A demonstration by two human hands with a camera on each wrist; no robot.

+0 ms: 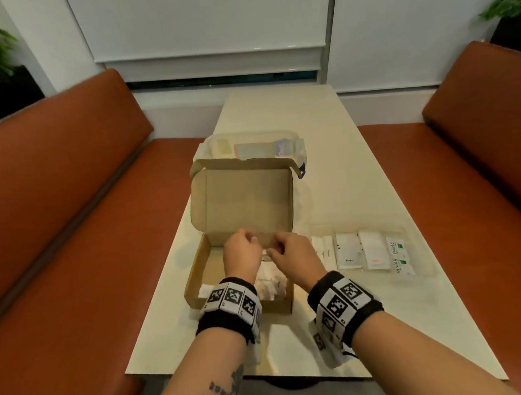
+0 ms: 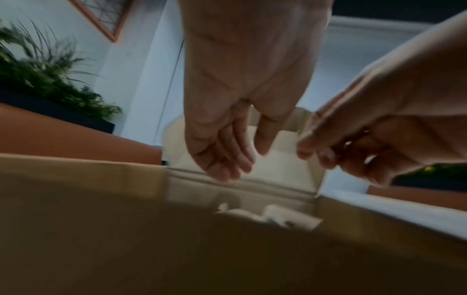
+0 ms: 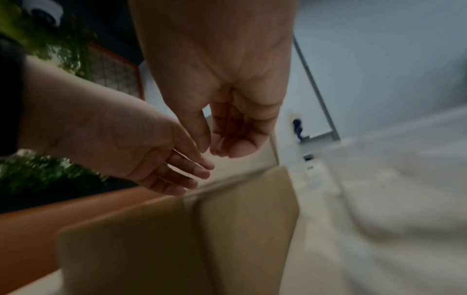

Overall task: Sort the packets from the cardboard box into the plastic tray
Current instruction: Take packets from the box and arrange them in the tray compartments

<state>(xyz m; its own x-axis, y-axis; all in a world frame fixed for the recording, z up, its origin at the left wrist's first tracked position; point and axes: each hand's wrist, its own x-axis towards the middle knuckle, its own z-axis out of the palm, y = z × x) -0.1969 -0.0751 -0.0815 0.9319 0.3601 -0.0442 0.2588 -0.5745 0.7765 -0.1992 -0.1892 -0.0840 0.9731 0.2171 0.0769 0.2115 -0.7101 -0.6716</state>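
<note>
Cardboard box [image 1: 210,266] sits open on the table [image 1: 321,148], both hands [image 1: 242,251] hovering inside with loose, empty fingers over the remaining packets [image 1: 268,283], so next up: pinch one and carry it right to the plastic tray [image 1: 423,273].

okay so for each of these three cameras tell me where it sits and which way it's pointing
Head: worn on the head, looks forward and down along the table at the cardboard box and plastic tray; both forearms, left hand and right hand show.
Left wrist: beneath the left hand, faces along its fingers into the box; the right hand shows too.
Right wrist: beneath the right hand, faces the box's corner; the left hand shows.
All three share both hands and the box.
</note>
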